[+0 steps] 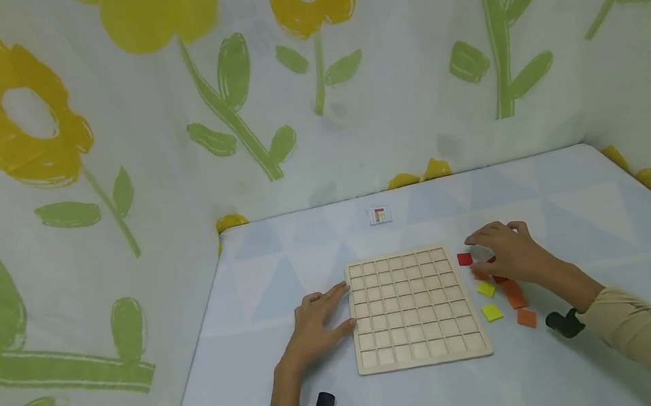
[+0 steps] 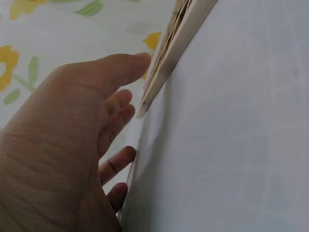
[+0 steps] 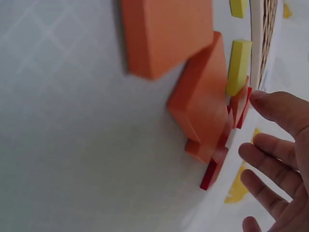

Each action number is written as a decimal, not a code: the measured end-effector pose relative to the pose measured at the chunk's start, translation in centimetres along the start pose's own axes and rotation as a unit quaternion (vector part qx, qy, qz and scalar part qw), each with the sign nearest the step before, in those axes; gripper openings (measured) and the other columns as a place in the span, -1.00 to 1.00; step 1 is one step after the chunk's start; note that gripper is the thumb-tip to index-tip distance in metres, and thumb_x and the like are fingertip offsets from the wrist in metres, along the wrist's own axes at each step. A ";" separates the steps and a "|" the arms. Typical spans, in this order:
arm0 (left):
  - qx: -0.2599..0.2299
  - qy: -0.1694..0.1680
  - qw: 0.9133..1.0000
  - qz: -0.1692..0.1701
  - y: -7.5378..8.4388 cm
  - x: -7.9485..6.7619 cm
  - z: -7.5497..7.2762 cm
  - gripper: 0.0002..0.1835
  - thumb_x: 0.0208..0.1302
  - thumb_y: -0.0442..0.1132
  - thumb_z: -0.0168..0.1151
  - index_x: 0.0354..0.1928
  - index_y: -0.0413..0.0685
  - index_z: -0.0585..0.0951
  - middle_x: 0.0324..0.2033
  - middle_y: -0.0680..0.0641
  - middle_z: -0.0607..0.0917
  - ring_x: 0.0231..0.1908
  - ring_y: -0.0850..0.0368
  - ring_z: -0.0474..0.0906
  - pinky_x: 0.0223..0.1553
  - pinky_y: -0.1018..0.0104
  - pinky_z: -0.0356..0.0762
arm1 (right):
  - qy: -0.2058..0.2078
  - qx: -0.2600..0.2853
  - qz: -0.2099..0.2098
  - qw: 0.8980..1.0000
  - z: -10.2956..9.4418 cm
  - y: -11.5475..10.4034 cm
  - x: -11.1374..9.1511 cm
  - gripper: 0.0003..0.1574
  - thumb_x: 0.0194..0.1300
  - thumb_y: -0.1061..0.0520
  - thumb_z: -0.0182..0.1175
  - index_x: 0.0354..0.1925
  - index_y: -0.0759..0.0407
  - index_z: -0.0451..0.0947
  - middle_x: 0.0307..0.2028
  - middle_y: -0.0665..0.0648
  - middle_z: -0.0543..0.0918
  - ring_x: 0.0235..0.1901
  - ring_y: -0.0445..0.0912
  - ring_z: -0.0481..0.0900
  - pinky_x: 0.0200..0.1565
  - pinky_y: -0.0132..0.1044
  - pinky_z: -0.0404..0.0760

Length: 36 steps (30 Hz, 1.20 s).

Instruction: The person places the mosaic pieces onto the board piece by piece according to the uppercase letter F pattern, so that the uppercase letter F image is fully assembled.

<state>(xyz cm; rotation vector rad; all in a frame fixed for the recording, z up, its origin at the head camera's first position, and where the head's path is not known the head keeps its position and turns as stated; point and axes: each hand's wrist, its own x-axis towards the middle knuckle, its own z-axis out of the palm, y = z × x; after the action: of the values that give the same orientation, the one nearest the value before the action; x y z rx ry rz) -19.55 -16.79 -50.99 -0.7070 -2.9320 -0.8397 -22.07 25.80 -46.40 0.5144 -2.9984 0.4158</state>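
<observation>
A square wooden grid board [image 1: 413, 308] lies flat on the table, its shallow cells bare. My left hand [image 1: 312, 328] rests at the board's left edge, fingers extended and thumb apart; in the left wrist view the thumb [image 2: 113, 72] is beside the board's side [image 2: 169, 58]. Over a loose group of coloured square tiles right of the board hovers my right hand [image 1: 511, 254], its fingers spread and loosely bent, holding nothing visible. Among the tiles are a red tile [image 1: 464, 259], a yellow tile [image 1: 491, 312] and an orange tile [image 1: 526, 318]. In the right wrist view, orange tiles [image 3: 203, 92] overlap.
Beyond the board lies a small card [image 1: 379, 214] printed with a coloured grid pattern. A pale tablecloth with blue triangles [image 1: 275, 292] covers the table. Flower-printed curtains [image 1: 353, 131] stand behind it and at both sides.
</observation>
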 end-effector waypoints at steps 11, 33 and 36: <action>0.034 0.002 0.999 0.032 0.0 0.0 0.1 -0.30 0.34 0.30 0.13 0.48 0.35 0.35 0.43 0.33 0.32 0.26 0.03 0.24 0.13 -0.06 0.16 | 0.010 0.016 -0.026 0.999 0.1 -0.8 0.3 -0.62 0.17 0.12 0.45 -0.04 0.21 0.70 -0.01 0.24 0.68 0.13 0.24 0.44 0.09 0.42 0.12; 0.041 0.006 0.999 0.025 0.2 -0.1 0.0 -0.32 0.34 0.27 0.15 0.46 0.32 0.38 0.43 0.30 0.32 0.25 0.03 0.24 0.09 -0.03 0.19 | 0.051 0.044 -0.071 0.995 -1.0 -2.9 1.4 -0.73 0.14 0.19 0.46 -0.14 0.16 0.73 -0.11 0.18 0.70 0.06 0.20 0.49 0.10 0.37 0.12; 0.043 0.010 0.999 0.028 0.2 -0.1 0.0 -0.32 0.34 0.28 0.15 0.46 0.32 0.39 0.43 0.31 0.32 0.24 0.03 0.25 0.09 -0.04 0.20 | 0.052 0.052 -0.082 0.994 -1.0 -3.8 1.7 -0.73 0.15 0.21 0.46 -0.13 0.16 0.73 -0.10 0.17 0.70 0.07 0.20 0.48 0.11 0.36 0.12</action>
<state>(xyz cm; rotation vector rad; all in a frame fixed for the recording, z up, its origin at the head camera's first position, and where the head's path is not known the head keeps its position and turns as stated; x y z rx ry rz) -19.33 -16.69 -50.89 -0.7661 -2.8957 -0.7084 -22.33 22.13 -44.28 0.7178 -2.8184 0.5686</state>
